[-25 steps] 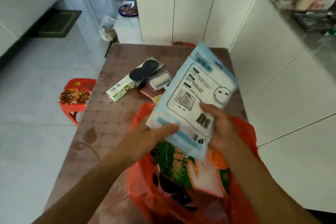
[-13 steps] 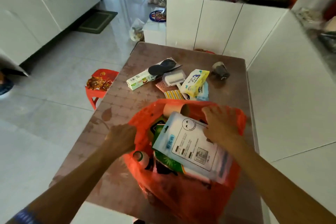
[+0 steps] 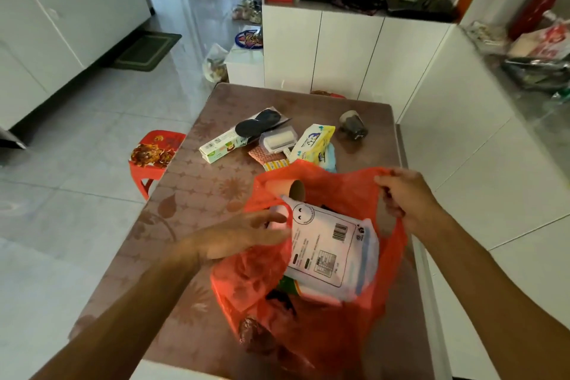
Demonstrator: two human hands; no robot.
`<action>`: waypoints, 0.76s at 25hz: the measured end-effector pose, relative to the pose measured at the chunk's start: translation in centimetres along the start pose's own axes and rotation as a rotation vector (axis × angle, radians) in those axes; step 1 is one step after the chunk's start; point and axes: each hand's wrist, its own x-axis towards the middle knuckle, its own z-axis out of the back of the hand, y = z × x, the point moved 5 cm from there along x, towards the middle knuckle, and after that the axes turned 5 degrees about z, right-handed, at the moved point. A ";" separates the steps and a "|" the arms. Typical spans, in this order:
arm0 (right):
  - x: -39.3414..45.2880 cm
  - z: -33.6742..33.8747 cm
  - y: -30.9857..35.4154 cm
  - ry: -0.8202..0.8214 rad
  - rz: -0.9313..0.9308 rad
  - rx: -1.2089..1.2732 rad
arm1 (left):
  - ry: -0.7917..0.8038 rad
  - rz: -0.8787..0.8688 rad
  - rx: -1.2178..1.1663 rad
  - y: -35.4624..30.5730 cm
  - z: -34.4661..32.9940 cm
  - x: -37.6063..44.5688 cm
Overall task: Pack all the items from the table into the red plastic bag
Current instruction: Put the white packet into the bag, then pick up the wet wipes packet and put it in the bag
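Half-packed, I judge | red bag (image 3: 308,327) table's 6 o'clock edge | right hand (image 3: 401,194) pinching rim; left hand (image 3: 243,233) loose-fingered, empty | next: tissue pack (image 3: 313,140) at 12 o'clock

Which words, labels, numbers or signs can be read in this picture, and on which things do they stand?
None can be read letter for letter.
White pouch in the red bag: smiley face, barcode, small print too blurred.
Yellow tissue pack: blue print, blurred.
Green and white box: print too small.
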 end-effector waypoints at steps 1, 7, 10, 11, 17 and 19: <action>0.1 0.6 2.1 -0.096 0.119 -0.084 | 0.014 -0.008 0.002 -1.0 -0.6 0.2; 1.0 5.9 5.3 -0.345 0.147 -1.054 | -0.805 -0.105 0.112 -0.2 3.9 -3.2; 0.0 1.3 3.9 -0.256 0.390 -1.330 | -1.252 -0.058 0.810 2.4 5.3 -5.7; -0.6 -1.4 3.8 -0.191 0.538 -1.338 | -1.206 -0.100 0.924 2.2 4.7 -5.1; 1.2 -10.8 4.2 0.068 0.673 -1.061 | -0.800 -0.405 0.897 -5.8 1.8 0.5; 4.4 -12.7 4.3 0.088 0.569 -0.888 | -0.852 -0.366 0.736 -8.6 5.5 4.2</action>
